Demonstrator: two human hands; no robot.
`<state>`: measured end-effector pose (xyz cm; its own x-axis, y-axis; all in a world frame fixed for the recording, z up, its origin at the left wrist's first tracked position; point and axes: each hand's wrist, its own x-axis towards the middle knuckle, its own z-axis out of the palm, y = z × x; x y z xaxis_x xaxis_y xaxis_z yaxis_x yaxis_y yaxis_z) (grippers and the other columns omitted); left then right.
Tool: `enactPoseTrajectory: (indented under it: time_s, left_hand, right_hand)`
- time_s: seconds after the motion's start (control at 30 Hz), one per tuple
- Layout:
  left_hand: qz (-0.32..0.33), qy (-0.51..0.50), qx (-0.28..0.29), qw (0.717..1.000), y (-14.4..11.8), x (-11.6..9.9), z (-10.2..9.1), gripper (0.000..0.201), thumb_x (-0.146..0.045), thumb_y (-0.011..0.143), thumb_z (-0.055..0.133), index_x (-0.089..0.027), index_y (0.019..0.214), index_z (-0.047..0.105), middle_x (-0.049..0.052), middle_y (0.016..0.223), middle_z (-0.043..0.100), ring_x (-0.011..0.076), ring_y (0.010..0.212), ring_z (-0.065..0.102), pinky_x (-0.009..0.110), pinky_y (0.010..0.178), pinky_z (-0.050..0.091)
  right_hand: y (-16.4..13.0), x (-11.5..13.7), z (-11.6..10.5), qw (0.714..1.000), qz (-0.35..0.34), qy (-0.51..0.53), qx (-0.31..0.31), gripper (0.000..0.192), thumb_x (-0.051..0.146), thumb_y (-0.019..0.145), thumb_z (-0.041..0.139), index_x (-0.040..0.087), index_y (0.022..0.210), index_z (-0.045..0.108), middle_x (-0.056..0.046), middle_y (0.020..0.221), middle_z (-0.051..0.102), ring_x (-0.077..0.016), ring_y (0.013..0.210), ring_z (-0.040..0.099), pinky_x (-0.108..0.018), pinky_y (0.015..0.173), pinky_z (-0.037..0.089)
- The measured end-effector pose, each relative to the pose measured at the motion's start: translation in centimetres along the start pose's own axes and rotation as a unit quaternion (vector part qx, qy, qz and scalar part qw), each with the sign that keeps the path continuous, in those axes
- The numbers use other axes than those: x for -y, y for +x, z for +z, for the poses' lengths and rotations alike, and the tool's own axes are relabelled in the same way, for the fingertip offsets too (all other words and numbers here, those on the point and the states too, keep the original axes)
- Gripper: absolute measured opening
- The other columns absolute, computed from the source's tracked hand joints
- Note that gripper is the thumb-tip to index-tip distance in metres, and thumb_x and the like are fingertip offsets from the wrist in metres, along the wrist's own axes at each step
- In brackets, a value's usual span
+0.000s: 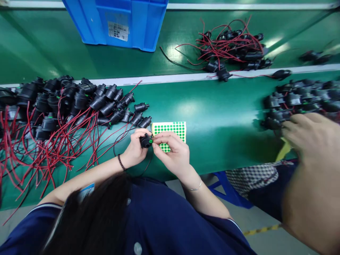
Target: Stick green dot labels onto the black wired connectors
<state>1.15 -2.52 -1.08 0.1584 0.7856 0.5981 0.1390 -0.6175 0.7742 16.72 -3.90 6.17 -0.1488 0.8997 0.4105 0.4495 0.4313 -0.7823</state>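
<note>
My left hand (136, 147) is closed around a small black plastic cylindrical part (146, 141) with a stepped end. A round green dot sticker (151, 141) sits at the right side of that part. The thumb and fingers of my right hand (174, 150) pinch together at the sticker's edge, touching the part there. Under and behind my right hand lies a sheet of green dot stickers (170, 128), partly covered by the fingers. A thin dark wire hangs below my left hand.
Many black parts with red wires (79, 99) are heaped at the left. A blue bin (122, 24) stands at the back, near another wired pile (233, 44). On the right, a co-worker's hand (308, 134) reaches to more black parts (300, 97) on the green table (223, 117).
</note>
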Motion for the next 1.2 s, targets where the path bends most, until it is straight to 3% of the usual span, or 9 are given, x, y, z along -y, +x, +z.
enactPoseTrajectory:
  time_s: [0.63, 0.83, 1.2]
  left_hand:
    - [0.054, 0.062, 0.007, 0.997, -0.24, 0.42, -0.11, 0.025, -0.021, 0.096, 0.054, -0.024, 0.117, 0.041, 0.005, 0.107, 0.057, 0.0169, 0.105, 0.060, 0.039, 0.093, 0.055]
    - [0.024, 0.032, -0.035, 0.999, -0.39, 0.46, 0.28, 0.031, -0.022, 0.095, 0.057, -0.027, 0.119, 0.038, 0.004, 0.109, 0.057, 0.0162, 0.100, 0.063, 0.045, 0.096, 0.055]
    - [0.002, 0.027, -0.061, 0.998, -0.26, 0.39, 0.31, 0.028, -0.024, 0.095, 0.056, -0.029, 0.116, 0.039, 0.003, 0.108, 0.057, 0.0168, 0.100, 0.064, 0.042, 0.089, 0.057]
  right_hand:
    - [0.01, 0.35, -0.06, 0.999, -0.028, -0.046, 0.008, 0.013, 0.011, 0.086, 0.064, 0.023, 0.087, 0.071, -0.004, 0.091, 0.075, -0.0170, 0.085, 0.073, -0.032, 0.078, 0.063]
    - [-0.02, 0.63, -0.19, 1.000, 0.011, -0.009, 0.006, 0.015, 0.013, 0.084, 0.066, 0.025, 0.090, 0.072, -0.005, 0.093, 0.076, -0.0192, 0.088, 0.074, -0.036, 0.080, 0.064]
    - [-0.20, 0.68, 0.71, 0.999, -0.028, -0.024, -0.009, 0.017, 0.010, 0.086, 0.066, 0.025, 0.090, 0.073, -0.005, 0.092, 0.076, -0.0182, 0.085, 0.075, -0.033, 0.077, 0.065]
